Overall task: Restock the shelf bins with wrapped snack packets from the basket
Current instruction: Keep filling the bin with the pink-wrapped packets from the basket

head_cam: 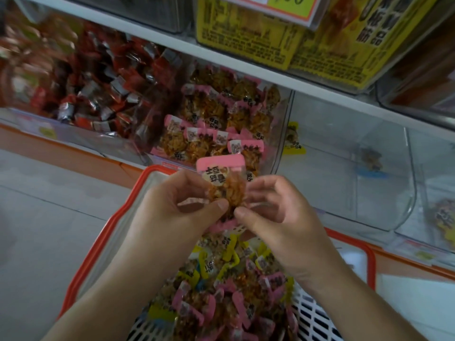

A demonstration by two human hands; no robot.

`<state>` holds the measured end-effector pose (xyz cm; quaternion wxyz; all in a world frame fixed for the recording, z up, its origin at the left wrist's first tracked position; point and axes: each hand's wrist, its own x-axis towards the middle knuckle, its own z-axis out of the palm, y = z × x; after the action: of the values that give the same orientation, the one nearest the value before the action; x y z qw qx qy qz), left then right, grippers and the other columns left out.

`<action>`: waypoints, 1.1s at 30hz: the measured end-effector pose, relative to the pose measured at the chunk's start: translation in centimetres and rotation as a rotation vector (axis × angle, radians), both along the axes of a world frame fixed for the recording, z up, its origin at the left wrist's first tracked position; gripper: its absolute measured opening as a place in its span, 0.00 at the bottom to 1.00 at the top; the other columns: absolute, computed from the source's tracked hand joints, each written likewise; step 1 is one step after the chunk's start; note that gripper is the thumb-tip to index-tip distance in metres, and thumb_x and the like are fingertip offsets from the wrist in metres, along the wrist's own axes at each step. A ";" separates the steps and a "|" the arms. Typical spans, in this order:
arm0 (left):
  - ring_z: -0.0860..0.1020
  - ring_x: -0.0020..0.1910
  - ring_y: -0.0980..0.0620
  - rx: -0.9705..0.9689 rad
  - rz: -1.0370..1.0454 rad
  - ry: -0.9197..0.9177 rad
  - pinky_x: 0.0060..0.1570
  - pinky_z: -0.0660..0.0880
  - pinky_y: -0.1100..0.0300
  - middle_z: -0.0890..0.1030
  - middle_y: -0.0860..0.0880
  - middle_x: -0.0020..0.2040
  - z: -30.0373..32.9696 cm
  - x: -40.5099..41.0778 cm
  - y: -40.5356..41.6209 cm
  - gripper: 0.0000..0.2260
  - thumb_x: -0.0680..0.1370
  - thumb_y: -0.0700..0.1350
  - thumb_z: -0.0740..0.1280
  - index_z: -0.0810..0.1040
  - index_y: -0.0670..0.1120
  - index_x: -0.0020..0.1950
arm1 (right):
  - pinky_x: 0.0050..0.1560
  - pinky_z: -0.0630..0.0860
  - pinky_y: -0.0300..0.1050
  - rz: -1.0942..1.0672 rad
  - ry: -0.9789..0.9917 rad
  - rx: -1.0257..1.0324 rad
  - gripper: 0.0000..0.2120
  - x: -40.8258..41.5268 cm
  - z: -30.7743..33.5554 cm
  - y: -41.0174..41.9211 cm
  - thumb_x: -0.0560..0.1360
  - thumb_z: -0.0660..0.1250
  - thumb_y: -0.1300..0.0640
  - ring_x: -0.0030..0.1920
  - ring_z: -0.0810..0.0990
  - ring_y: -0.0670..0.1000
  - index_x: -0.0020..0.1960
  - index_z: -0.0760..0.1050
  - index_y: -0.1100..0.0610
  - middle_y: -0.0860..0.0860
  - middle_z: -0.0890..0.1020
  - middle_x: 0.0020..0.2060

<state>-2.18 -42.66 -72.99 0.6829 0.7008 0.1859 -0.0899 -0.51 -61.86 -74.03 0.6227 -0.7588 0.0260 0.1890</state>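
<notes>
A pink-edged snack packet (222, 183) with orange-brown filling is held upright between both hands above the basket. My left hand (172, 207) pinches its lower left side with thumb and fingers. My right hand (278, 212) pinches its lower right side. Below them the white basket with an orange rim (103, 232) holds several pink- and yellow-edged packets (221, 291). Just behind the held packet, a clear shelf bin (278, 134) is filled with matching pink-edged packets (216, 124).
A bin of red wrapped snacks (86, 89) sits to the left. To the right, a clear bin (344, 156) holds one yellow-edged packet (293, 139) and a blue-edged one (371, 161). Yellow boxes (283, 40) stand on the shelf above.
</notes>
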 end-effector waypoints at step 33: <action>0.80 0.55 0.61 0.498 -0.022 -0.066 0.46 0.75 0.66 0.82 0.63 0.54 0.7 1.7 2.8 0.10 0.80 0.50 0.69 0.79 0.62 0.59 | 0.55 0.85 0.44 -0.173 -0.213 -0.076 0.18 2.8 2.1 2.3 0.74 0.78 0.65 0.53 0.88 0.46 0.57 0.83 0.47 0.45 0.88 0.51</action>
<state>-0.53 -39.86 -72.25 0.4940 0.8518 0.1722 -0.0258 2.26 -59.59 -71.89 0.6069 -0.7924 0.0324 0.0518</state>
